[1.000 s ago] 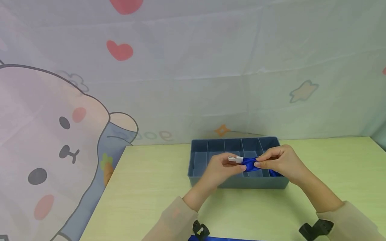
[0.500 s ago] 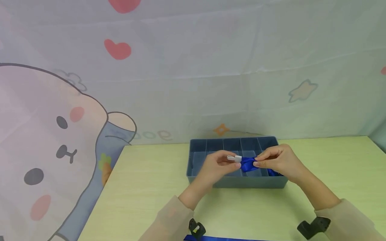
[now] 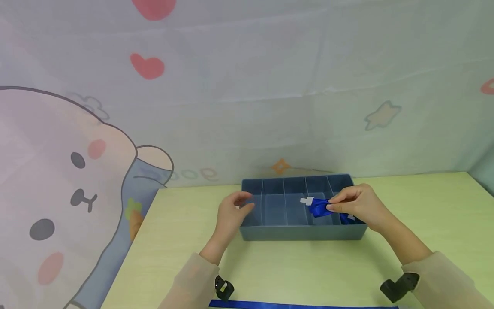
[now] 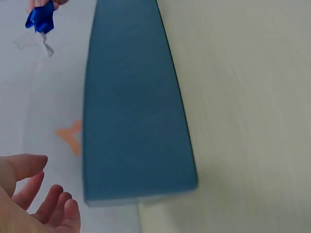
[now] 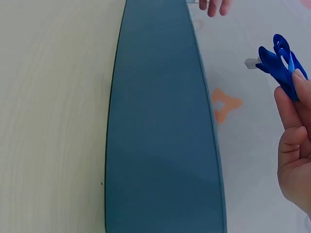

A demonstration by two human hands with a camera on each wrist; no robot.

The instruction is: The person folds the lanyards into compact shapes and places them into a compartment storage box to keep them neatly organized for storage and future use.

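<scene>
My right hand point(image 3: 356, 206) pinches a folded bundle of blue ribbon point(image 3: 319, 208) between thumb and fingers, above the right part of a blue-grey divided box point(image 3: 301, 234). From the bundle's left end sticks out a small white clip-like piece point(image 3: 307, 201). In the right wrist view the ribbon bundle point(image 5: 278, 65) shows its loops. My left hand point(image 3: 231, 214) holds nothing; its fingers are loosely bent near the box's left end, also seen in the left wrist view. More blue ribbon point(image 3: 346, 219) with a bit of white lies in the rightmost compartment, partly behind the right hand.
A long strip of blue ribbon point(image 3: 270, 305) lies along the table's near edge. The box stands toward the back of the pale yellow-green table point(image 3: 185, 240). A printed cloth point(image 3: 247, 107) hangs behind the table.
My left hand has let go of the ribbon bundle's white end and moved left to the box's left end. The right hand keeps the bundle in nearly the same place.
</scene>
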